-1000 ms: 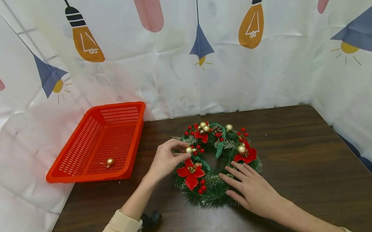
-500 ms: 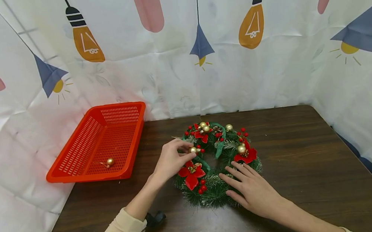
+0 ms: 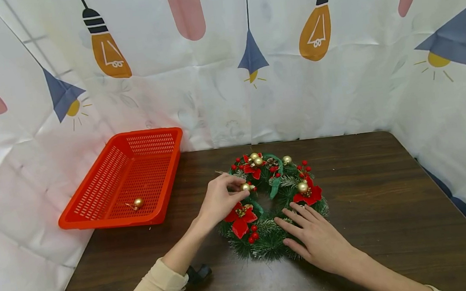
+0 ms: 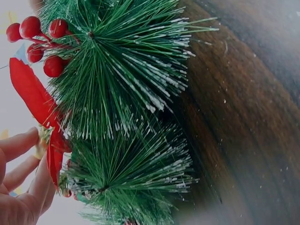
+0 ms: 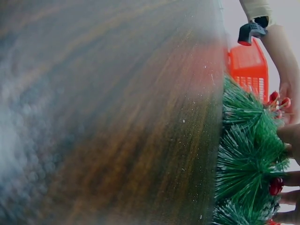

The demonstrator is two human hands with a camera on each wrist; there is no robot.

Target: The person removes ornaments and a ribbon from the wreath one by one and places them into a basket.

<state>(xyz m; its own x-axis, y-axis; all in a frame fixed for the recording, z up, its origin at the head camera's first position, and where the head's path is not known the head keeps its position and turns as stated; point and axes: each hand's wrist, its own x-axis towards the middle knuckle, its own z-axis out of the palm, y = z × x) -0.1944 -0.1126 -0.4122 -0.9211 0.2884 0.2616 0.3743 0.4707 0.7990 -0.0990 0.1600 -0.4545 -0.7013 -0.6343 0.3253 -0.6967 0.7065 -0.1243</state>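
A green wreath [image 3: 268, 245] with red poinsettias, red berries and several gold baubles lies on the dark wooden table. My left hand [image 3: 220, 199] reaches over the wreath's left side and pinches a small gold bauble [image 3: 245, 187] between thumb and fingers, close by a berry cluster. In the left wrist view, the left fingers [image 4: 21, 176] show behind a red poinsettia petal [image 4: 32, 91], which partly hides them. On the wreath's front right part rests my right hand [image 3: 315, 238], its fingers spread and nearly straight. The right wrist view catches those fingers at its edge, over green needles [image 5: 248, 168].
A red plastic basket [image 3: 169, 179] stands at the back left of the table [image 3: 373, 207], with one gold bauble [image 3: 138, 203] inside. Behind the table hangs a white curtain [image 3: 220, 100] printed with lamps. A black wrist camera [image 3: 199, 274] sits under the left forearm.
My left hand has shifted slightly to the right with the gold bauble, bringing it closer to the red berries. The right hand and the wreath have stayed in place.
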